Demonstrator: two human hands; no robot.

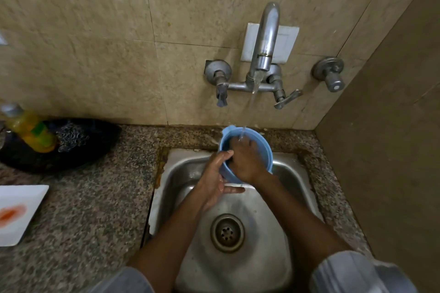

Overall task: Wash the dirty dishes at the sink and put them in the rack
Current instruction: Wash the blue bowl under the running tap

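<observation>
A light blue plastic bowl (262,147) is held over the back of the steel sink (292,188), under the running tap (266,38). My left hand (214,178) grips the bowl's near left rim, thumb on the edge and fingers underneath. My right hand (245,162) reaches inside the bowl, fingers curled against its inner wall; whether it holds a scrubber is hidden. Water falls onto the right hand's fingers. A white square plate (16,211) with an orange-red smear lies on the counter at the far left.
A yellow dish-soap bottle (31,131) and a steel-wool scrubber (71,135) rest in a dark tray (78,157) on the granite counter, back left. Two tap valves (220,78) flank the spout; a wall (385,150) closes in on the right. The sink drain (227,232) is uncovered.
</observation>
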